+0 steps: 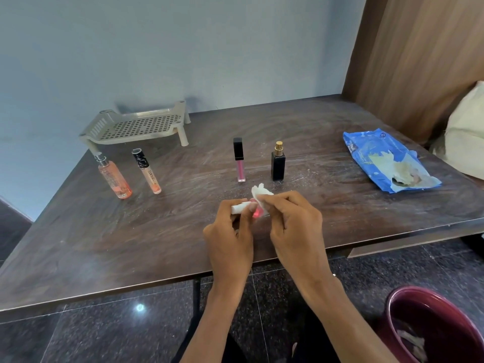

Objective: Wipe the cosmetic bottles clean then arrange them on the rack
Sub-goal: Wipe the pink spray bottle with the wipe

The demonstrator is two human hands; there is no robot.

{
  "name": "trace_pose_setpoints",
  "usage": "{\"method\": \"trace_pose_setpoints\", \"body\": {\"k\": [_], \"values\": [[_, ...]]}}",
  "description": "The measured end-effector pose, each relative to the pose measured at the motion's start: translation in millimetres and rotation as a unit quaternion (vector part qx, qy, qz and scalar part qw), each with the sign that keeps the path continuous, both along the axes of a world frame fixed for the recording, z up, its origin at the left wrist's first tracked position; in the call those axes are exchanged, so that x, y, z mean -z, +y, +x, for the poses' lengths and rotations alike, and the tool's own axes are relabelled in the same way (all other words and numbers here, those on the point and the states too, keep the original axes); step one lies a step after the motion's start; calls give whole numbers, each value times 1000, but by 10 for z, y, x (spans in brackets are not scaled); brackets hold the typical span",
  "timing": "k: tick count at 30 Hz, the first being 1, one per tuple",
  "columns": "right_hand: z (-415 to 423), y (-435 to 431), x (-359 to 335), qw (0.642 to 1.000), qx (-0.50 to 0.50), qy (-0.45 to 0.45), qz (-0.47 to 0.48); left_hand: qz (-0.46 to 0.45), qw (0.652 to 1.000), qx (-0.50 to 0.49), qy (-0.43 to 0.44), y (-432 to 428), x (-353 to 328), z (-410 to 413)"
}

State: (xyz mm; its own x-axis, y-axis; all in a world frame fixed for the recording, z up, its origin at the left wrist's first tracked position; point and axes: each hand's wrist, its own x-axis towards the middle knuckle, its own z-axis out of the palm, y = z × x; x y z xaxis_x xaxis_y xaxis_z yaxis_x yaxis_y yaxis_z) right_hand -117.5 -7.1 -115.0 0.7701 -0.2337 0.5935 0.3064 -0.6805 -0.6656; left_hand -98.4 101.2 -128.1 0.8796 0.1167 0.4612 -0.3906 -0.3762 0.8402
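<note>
I note a maroon bin nearest to me, on the floor well in front of the rack and far to its right. Pale scraps lie inside, so I judge it is there to take spent wipes. Next, both hands work over the near part of the table, in front of the rack and to its right. The left hand grips a small bottle at its white end, fingers curled round it and back of the hand turned up. The bottle lies roughly level, its pink end toward the other hand. I judge this hold leaves the pink body exposed for cleaning. The right hand pinches a white wipe between thumb and curled fingers against that pink end, and a tuft of the wipe stands above the knuckles. Farther out, a pink gloss tube and a black perfume bottle stand upright near each other, in front of the rack and to its right. An orange spray bottle and a peach tube stand just in front of the rack. Whether these four are already wiped I cannot tell. A blue wipes pack lies open well to the right of the rack, handy to the wiping hand. No bottle stands on the rack, so arranging is not yet begun.
</note>
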Motion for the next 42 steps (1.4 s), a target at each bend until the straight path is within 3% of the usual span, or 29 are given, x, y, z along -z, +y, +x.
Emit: {"method": "trace_pose_setpoints", "body": {"k": [7, 14, 20, 26, 33, 42], "values": [[57, -160, 80, 996, 78, 39, -29, 14, 1000, 4, -23, -29, -11, -5], [-46, 76, -14, 999, 8, 10, -46, -11, 1000, 0, 5, -6, -31, 0], [5, 6, 20, 1000, -7, 2, 30, -1, 1000, 14, 5, -31, -40, -12], [34, -12, -24, 999, -29, 10, 29, -42, 999, 25, 22, 20, -60, -2], [90, 25, -82, 999, -21, 30, 31, -136, 982, 98, 88, 102, -69, 42], [123, -33, -19, 999, 19, 42, -26, -108, 988, 78, 79, 113, -23, 62]]}}
